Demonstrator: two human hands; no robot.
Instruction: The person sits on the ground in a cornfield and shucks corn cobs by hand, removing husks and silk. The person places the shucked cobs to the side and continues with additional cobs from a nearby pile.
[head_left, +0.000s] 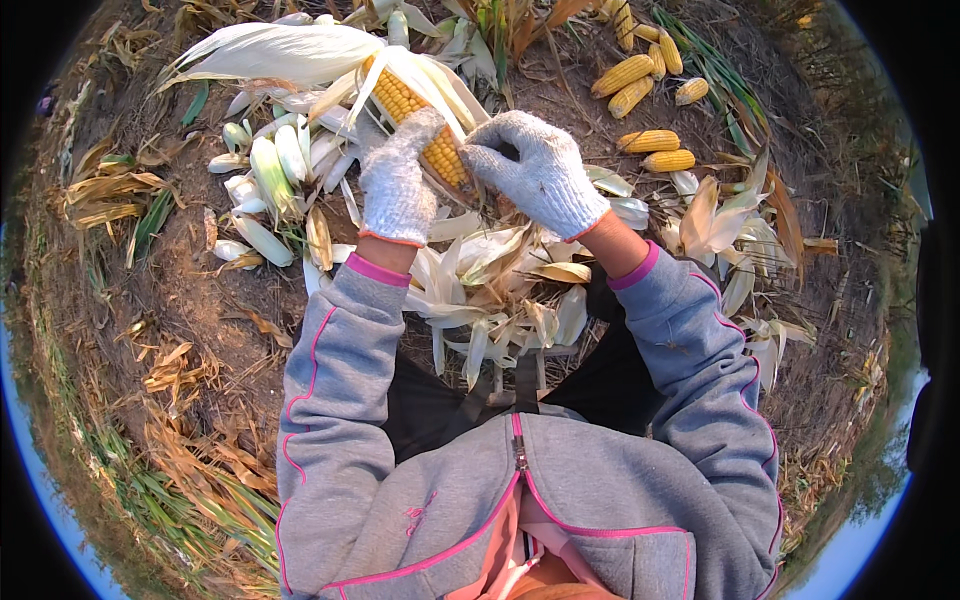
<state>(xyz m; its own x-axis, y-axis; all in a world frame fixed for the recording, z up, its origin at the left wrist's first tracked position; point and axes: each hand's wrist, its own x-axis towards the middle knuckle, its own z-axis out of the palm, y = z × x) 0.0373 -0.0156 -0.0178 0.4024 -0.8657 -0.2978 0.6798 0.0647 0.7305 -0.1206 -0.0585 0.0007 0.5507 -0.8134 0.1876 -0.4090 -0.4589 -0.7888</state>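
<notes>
My left hand (399, 184), in a white knit work glove with an orange cuff edge, grips a partly husked ear of corn (396, 96). Its thumb lies across the yellow kernels. The ear slants, with its exposed tip towards me. Pale husk leaves (289, 54) spread from its far end to the left, and another husk strip (429, 86) runs along its right side. My right hand (541, 174), gloved alike, pinches husk beside the tip, thumb and forefinger forming a loop. The exact spot between those fingertips is partly hidden.
Unhusked ears (275, 169) lie piled at the left. Several bare yellow cobs (628, 76) rest on the soil at the far right, with two more cobs (660, 150) nearer. Loose husks (495, 274) heap up before my legs, and another husk pile (731, 221) is at the right.
</notes>
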